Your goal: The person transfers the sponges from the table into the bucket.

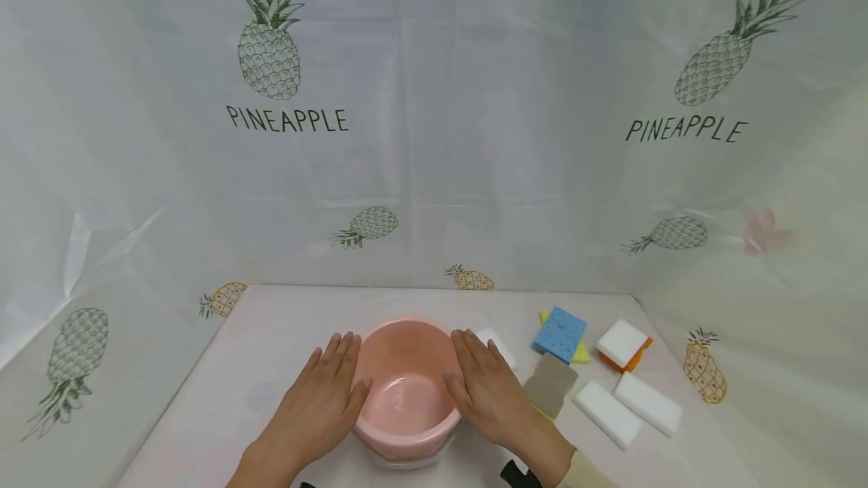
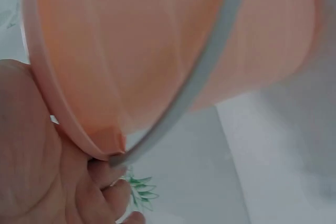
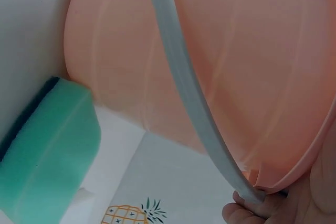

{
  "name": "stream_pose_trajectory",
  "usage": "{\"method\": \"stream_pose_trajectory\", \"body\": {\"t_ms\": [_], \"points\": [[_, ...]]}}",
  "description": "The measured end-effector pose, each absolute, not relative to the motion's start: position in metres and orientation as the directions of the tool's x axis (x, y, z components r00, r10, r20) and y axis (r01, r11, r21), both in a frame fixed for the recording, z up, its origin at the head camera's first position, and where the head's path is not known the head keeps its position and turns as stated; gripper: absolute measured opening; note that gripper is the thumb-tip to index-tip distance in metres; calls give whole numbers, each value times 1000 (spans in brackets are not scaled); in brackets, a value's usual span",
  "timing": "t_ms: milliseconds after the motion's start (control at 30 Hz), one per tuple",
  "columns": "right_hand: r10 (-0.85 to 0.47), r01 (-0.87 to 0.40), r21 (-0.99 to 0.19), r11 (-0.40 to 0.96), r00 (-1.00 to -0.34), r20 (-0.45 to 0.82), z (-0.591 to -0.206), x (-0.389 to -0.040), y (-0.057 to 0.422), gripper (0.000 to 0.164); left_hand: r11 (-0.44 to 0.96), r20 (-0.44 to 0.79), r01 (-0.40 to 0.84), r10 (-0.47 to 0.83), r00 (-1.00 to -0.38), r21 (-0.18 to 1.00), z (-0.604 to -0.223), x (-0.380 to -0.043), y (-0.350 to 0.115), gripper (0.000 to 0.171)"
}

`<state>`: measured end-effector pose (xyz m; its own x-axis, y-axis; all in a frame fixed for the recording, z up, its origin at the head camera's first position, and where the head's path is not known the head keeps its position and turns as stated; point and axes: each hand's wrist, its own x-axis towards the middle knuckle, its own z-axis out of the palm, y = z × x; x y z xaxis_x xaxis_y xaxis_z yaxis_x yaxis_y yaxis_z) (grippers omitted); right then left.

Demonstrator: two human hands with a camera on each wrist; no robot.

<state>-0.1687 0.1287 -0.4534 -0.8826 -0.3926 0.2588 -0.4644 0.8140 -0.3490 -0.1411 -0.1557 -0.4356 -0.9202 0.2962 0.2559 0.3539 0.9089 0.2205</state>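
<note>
A pink bucket (image 1: 407, 443) stands upright on the table between the hands, with no contents visible inside. My left hand (image 1: 324, 390) rests along the left of its rim, fingers stretched forward and thumb at the rim. On the opposite side, my right hand (image 1: 491, 390) touches the rim in the same way, fingers extended. A grey carrying handle (image 2: 202, 66) hangs down around the bucket's near side. In the right wrist view, the fingertips lie by the end of this handle (image 3: 184, 77), where it joins the rim. Both wrist views show the palms against the bucket's edge.
Right of the bucket lie a blue sponge (image 1: 560, 333) over a yellow one, a grey-brown pad (image 1: 552, 382), a white block (image 1: 622, 342) on an orange one, and two white blocks (image 1: 608, 413). A green sponge (image 3: 52, 150) stands near the bucket. Pineapple-print sheeting (image 1: 434, 134) surrounds the table.
</note>
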Motion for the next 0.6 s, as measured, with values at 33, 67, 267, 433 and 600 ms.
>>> {"method": "stream_pose_trajectory", "body": {"t_ms": [33, 67, 267, 433, 600], "points": [[-390, -463, -349, 815, -883, 259, -454, -169, 129, 64, 908, 259, 355, 296, -919, 223, -437, -141, -156, 66], [-389, -461, -349, 816, -885, 257, -454, -169, 129, 64, 908, 260, 354, 294, -920, 225, -438, -141, -157, 66], [-381, -456, -347, 819, -886, 264, -454, -169, 130, 64, 906, 237, 343, 286, -928, 247, -441, -143, -159, 67], [-368, -485, -243, 840, -838, 403, -461, -180, 155, 59, 901, 233, 336, 277, -932, 275, -442, -143, -158, 67], [-361, -478, -126, 869, -787, 500, -471, -198, 197, 51, 901, 231, 332, 272, -934, 279, -442, -144, -159, 69]]}}
